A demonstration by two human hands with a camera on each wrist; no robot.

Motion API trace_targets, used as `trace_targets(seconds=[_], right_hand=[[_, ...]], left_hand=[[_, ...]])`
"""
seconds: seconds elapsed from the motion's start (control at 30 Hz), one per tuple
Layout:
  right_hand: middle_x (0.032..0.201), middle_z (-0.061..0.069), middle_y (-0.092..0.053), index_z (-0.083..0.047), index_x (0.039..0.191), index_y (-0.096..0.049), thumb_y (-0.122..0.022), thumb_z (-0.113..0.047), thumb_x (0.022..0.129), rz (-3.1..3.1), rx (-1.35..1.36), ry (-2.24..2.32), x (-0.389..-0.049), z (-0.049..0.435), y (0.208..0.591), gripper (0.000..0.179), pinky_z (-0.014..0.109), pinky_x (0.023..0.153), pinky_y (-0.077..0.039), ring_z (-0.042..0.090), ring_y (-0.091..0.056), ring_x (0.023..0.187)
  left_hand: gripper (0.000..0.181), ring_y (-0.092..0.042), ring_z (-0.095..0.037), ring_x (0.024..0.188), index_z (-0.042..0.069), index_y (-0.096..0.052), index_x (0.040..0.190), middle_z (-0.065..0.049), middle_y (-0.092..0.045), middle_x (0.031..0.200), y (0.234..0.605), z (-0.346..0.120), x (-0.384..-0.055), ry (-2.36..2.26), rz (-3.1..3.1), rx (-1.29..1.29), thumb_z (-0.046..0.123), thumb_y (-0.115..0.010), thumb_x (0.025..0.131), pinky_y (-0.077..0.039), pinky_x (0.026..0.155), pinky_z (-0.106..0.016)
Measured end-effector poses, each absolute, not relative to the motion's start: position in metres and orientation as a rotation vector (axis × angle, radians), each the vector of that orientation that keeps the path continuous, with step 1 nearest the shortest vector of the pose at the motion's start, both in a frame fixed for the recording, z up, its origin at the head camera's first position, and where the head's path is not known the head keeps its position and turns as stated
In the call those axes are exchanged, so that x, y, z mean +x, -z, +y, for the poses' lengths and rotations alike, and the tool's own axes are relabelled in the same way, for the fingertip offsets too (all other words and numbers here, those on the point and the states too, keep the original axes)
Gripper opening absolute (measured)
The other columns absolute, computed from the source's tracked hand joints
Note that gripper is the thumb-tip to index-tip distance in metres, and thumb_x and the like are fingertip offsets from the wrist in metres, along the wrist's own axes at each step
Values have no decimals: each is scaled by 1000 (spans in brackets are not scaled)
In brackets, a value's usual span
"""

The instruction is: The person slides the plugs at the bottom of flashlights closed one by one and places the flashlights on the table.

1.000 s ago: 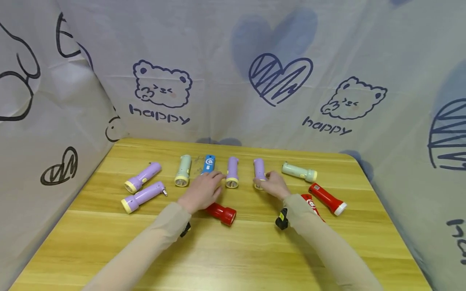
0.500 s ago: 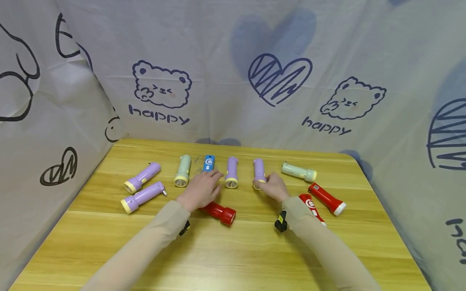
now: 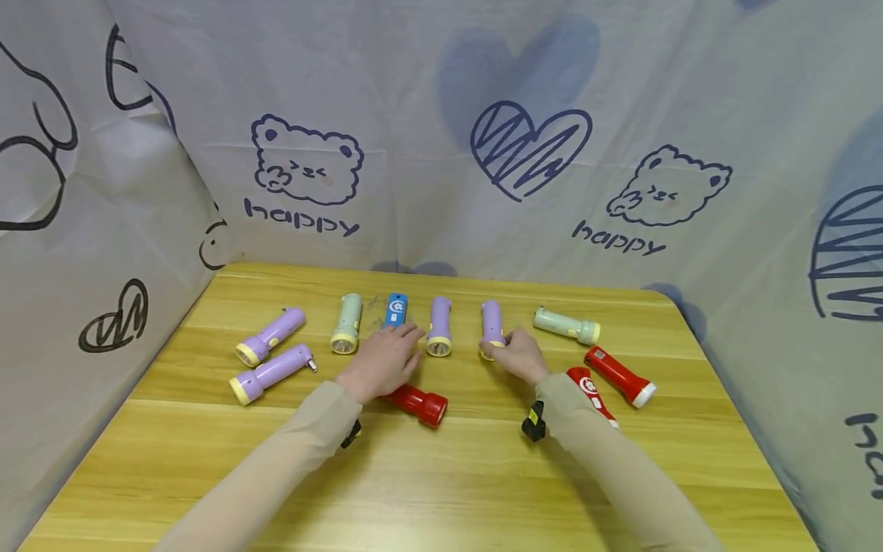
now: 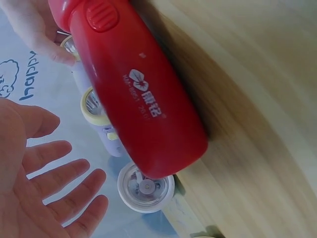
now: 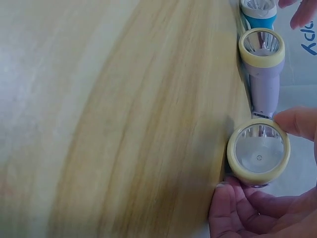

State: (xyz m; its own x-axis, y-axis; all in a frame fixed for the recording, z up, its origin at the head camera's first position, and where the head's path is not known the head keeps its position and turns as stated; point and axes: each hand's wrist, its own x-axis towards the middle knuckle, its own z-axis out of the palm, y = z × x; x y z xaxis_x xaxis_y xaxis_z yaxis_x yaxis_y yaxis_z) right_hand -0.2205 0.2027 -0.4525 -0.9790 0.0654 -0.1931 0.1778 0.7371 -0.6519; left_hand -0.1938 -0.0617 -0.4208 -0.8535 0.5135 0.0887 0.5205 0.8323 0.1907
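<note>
My right hand [image 3: 519, 354] pinches the yellow-rimmed head of a purple flashlight [image 3: 491, 318] lying on the table. In the right wrist view, thumb and fingers sit on either side of that flashlight's lens [image 5: 260, 153]. My left hand [image 3: 382, 360] is over the near end of a blue flashlight [image 3: 396, 308], hiding its head from above. The left wrist view shows the left fingers [image 4: 64, 183] spread and loosely straight, holding nothing. A red flashlight [image 3: 421, 406] lies just below the left hand, partly covered by it. Between the hands rests another purple flashlight [image 3: 439, 326].
Left of the hands lie a pale green flashlight [image 3: 346, 323] and two purple flashlights [image 3: 276, 372]. On the right are a pale green flashlight [image 3: 566, 326] and two red flashlights [image 3: 617, 376], one partly behind the right sleeve. A printed cloth [image 3: 428, 192] hangs behind the wooden table [image 3: 441, 491].
Both hands stay almost still. The right sleeve has shifted slightly left, so more of the red flashlight beside it shows. The left hand has drawn back a little from the nearby purple flashlight.
</note>
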Motion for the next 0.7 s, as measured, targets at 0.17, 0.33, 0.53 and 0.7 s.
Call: trace_targets(seconds=[0.17,0.33,0.53,0.7], right_hand=[[110,18,-64,3,118,-58,-67,-47,90,2776,207,1061,-219,203,451,58,29,74,-47,24,-57,90],[120,22,-65,4,125,-57,-64,-53,92,2769,187,1065,-216,209,448,65,40,88,-53,29,-62,102],[126,24,-64,6,139,-50,-57,-56,96,2799,123,1084,-214,223,431,76,44,93,-52,32,-63,110],[122,27,-63,7,139,-51,-54,-49,101,2942,-48,1041,-219,244,418,68,48,92,-53,36,-63,108]], left_hand=[[45,-56,-37,133,5,-54,143,-17,-55,148,419,-61,-193,314,-2962,-852,26,-54,104,-46,112,-52],[46,-54,-37,135,4,-52,144,-18,-54,149,416,-60,-191,330,-2953,-868,26,-55,104,-45,114,-52],[47,-54,-37,135,4,-51,146,-17,-53,150,410,-57,-189,351,-2948,-890,27,-53,105,-45,114,-51],[47,-54,-37,134,5,-51,146,-17,-53,150,406,-55,-189,376,-2919,-903,27,-52,105,-45,114,-50]])
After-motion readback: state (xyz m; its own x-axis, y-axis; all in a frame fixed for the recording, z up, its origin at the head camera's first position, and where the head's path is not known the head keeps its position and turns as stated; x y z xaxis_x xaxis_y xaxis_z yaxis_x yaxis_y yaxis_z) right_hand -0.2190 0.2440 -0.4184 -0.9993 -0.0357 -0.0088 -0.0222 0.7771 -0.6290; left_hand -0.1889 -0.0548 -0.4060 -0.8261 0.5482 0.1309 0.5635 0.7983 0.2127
